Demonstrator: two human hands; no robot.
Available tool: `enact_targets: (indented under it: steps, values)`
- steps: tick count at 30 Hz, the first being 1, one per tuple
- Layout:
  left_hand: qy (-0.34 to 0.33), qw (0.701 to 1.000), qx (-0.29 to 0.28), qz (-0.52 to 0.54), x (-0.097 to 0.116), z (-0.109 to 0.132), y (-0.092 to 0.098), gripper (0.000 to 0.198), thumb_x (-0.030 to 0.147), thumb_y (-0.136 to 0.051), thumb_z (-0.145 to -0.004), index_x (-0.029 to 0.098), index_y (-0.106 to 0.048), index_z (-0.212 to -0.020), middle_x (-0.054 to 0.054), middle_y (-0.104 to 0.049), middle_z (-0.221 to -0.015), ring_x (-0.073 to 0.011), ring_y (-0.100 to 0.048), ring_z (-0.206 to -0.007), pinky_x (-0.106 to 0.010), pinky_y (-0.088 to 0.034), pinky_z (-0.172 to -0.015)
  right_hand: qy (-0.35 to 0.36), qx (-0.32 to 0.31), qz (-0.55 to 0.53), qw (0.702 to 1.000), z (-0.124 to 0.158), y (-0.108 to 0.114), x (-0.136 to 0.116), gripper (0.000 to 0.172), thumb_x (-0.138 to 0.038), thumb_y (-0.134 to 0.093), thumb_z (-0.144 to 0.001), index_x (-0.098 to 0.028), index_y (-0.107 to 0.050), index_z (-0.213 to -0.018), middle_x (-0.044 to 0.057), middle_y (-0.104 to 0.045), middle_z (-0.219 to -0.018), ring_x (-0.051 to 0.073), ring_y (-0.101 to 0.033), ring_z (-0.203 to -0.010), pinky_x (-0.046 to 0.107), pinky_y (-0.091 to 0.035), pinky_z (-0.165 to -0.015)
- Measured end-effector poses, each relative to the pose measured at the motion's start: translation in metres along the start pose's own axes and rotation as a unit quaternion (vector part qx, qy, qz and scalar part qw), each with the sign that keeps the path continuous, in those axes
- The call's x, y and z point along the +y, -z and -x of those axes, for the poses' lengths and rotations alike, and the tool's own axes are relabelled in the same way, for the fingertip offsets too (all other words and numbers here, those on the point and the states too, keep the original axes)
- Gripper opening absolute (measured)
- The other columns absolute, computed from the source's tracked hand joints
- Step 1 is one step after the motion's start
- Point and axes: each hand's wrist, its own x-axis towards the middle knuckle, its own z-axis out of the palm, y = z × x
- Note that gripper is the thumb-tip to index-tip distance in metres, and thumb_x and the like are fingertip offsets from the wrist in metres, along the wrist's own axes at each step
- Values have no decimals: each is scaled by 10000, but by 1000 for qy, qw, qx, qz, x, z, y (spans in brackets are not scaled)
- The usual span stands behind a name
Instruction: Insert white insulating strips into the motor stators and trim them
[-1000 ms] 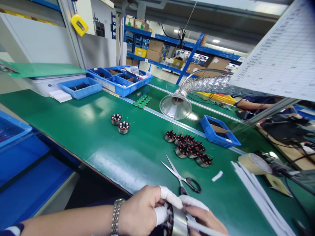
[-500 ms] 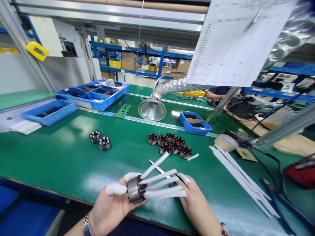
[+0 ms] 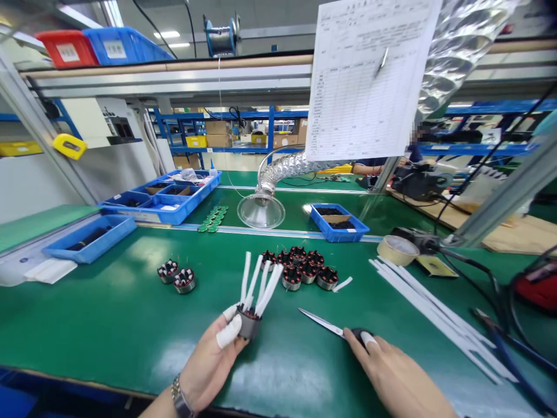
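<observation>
My left hand [image 3: 217,348] grips a small motor part [image 3: 248,323], a metal ring with copper windings, between white-wrapped fingertips. Several white strips [image 3: 265,284] stick up out of its top, leaning slightly right. My right hand [image 3: 387,360] is closed over the dark handle of a pair of scissors [image 3: 324,323]; the blades look shut and point left and away, just above or on the table. Much of the handle is hidden under my fingers. Behind the held part sits a cluster of similar motor parts [image 3: 307,270], without strips. Two others with short white pieces [image 3: 184,281] stand at left.
Long white strips [image 3: 439,313] lie at right beside pliers [image 3: 513,348] and a tape roll [image 3: 398,249]. A fume funnel [image 3: 261,212], green circuit boards [image 3: 213,219] and blue trays [image 3: 339,232] stand farther back. A paper sheet [image 3: 365,87] hangs above. Another person's arm shows behind.
The motor part has turned from lying sideways to upright, its strips now pointing up. My right hand has moved right with the scissors, away from the strips. The view has tilted up.
</observation>
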Motion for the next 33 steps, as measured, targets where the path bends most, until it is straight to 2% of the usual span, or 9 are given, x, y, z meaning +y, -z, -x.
enact_targets:
  steps: [3, 7, 10, 13, 18, 23, 26, 28, 33]
  values:
    - [-34, 974, -59, -217, 8, -10, 1, 420, 246, -616, -721, 205, -505, -1124, -70, -581, -1167, -227, -502, -1089, -372, -331, -973, -42, -49, -75, 995, -1, -2, 10, 499, 77, -329, -637, -123, -575, -1023, 100, -641, -742, 189, -630, -572, 303, -534, -499]
    - [-43, 862, -138, -485, 23, -18, 17, 435, 247, -614, -701, 212, -503, -1120, -82, -567, -1183, -249, -492, -1099, -409, -296, -998, -123, -64, -257, 956, 6, -3, 10, 380, -62, -322, -762, -158, -495, -1086, 95, -606, -854, 179, -628, -679, 310, -525, -611]
    - [-40, 819, -99, -563, 31, -14, 31, 617, 303, -636, -674, 210, -396, -1235, -124, -443, -1315, -288, -383, -1209, -456, -223, -1034, -168, -77, -378, 907, 16, -2, 3, 355, -173, -400, -780, -216, -449, -1129, 77, -580, -966, 183, -597, -861, 316, -490, -751]
    - [-63, 796, -40, -601, 31, -6, 31, 757, 354, -675, -626, 199, -314, -1273, -149, -380, -1350, -304, -343, -1232, -479, -221, -1031, -181, -110, -425, 880, 19, 5, -3, 395, -185, -468, -732, -239, -465, -1124, 63, -569, -987, 187, -576, -886, 322, -467, -776]
    - [-119, 798, -11, -590, 26, -8, -2, 653, 341, -673, -624, 195, -365, -1182, -104, -537, -1090, -231, -561, -916, -419, -419, -862, -137, -133, -424, 885, -2, 19, -11, 425, -163, -500, -684, -237, -516, -1101, 51, -568, -908, 178, -565, -773, 320, -457, -706]
    - [-93, 808, -113, -571, 41, -26, -31, 359, 284, -646, -646, 201, -557, -984, -38, -524, -944, -130, -554, -692, -264, -464, -626, -99, -147, -443, 879, -30, 26, -15, 401, -195, -533, -676, -218, -545, -1076, 47, -572, -877, 157, -546, -699, 293, -443, -658]
    - [-73, 806, -142, -570, 51, -31, -36, 114, 255, -607, -679, 175, -617, -760, -8, -543, -809, -90, -501, -591, -218, -427, -561, -83, -143, -450, 878, -37, 28, -16, 377, -201, -526, -686, -212, -558, -1061, 47, -583, -885, 144, -540, -679, 277, -436, -652]
    - [-57, 811, -145, -564, 56, -31, -35, 98, 258, -599, -688, 162, -607, -671, -11, -562, -818, -70, -477, -551, -206, -416, -542, -78, -140, -454, 876, -38, 28, -16, 371, -197, -521, -689, -217, -561, -1057, 41, -589, -886, 140, -540, -683, 270, -432, -661]
    - [-31, 823, -140, -550, 58, -33, -31, 121, 273, -594, -697, 158, -621, -726, -26, -590, -830, -87, -507, -554, -213, -421, -537, -73, -140, -457, 875, -38, 26, -13, 344, -200, -536, -686, -228, -570, -1027, 21, -599, -856, 129, -540, -664, 243, -428, -642]
